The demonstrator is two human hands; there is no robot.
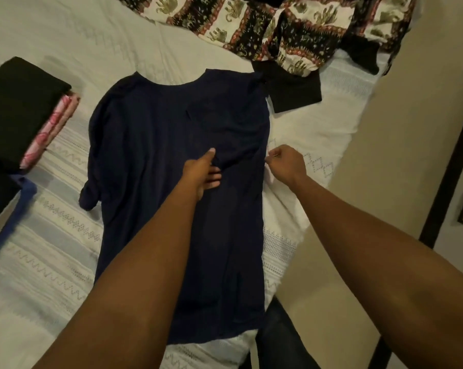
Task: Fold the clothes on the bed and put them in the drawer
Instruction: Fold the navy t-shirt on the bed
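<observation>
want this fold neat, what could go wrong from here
The navy shirt lies near the right edge of the bed, so a pull by the right hand could slide it off. The cloth puckers at the left hand, which may crease the fold. Its loose sleeve is bunched and could fold in lumpy.

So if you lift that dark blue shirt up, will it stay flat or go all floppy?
Probably floppy: the navy shirt wrinkles around the left hand. Likely light too, since it lies thin on the bed.
</observation>
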